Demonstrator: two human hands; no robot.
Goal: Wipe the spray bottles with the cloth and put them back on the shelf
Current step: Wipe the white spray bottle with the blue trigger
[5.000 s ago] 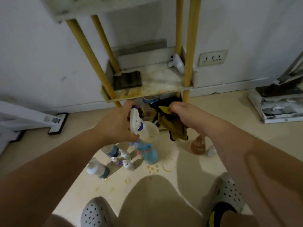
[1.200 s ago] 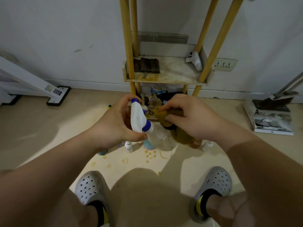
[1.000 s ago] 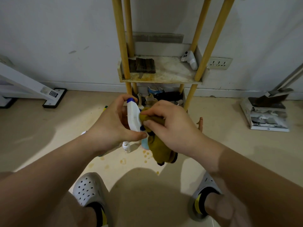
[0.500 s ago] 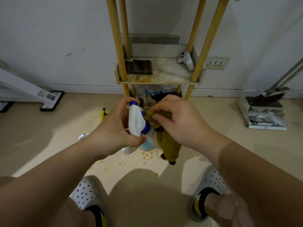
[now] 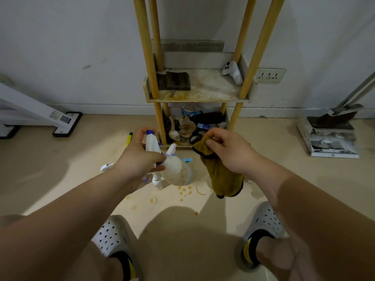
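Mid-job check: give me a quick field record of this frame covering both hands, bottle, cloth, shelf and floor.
left hand: grips white plastic spray bottle with blue trigger near its neck
right hand: pinches mustard-yellow cloth, which hangs down
contact: cloth and bottle apart
stained middle shelf tier: holds dark folded pad and white controller; no spray bottle
floor: small white bottles, partly hidden; brownish stains

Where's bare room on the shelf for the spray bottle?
The middle shelf is bare between the dark folded pad at left and the white controller at back right. The tier below is packed, with a spoon among the clutter. The floor in front is crowded with small bottles.
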